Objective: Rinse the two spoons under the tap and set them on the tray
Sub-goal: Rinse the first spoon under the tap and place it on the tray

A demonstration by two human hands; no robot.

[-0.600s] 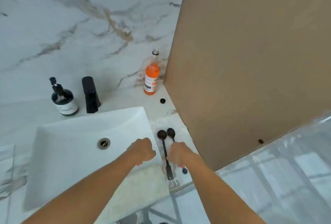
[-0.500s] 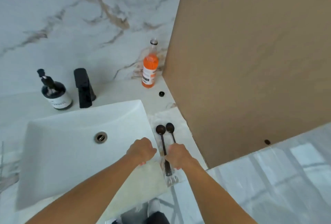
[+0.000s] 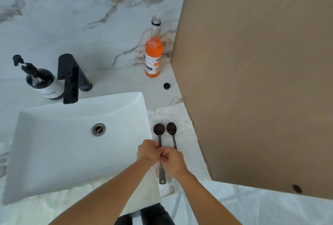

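Two dark spoons lie side by side on a pale marbled tray (image 3: 166, 114) just right of the white sink (image 3: 54, 143). Their bowls point away from me. The left spoon (image 3: 159, 129) has its handle pinched by my left hand (image 3: 147, 151); the perforated handle end shows below my hands. My right hand (image 3: 173, 161) is closed over the handle of the right spoon (image 3: 171, 128), hiding its lower part. The two hands touch each other above the tray. The black tap (image 3: 71, 79) stands behind the sink, with no water running.
A dark soap pump bottle (image 3: 42, 85) stands left of the tap. An open orange bottle (image 3: 153, 57) stands at the back right, its black cap (image 3: 167, 85) lying nearby. A tall brown panel (image 3: 252, 71) walls the tray's right side.
My left hand has moved right from the sink's edge onto the left spoon's handle. My right hand has stayed over the right spoon's handle. The camera has tilted slightly.
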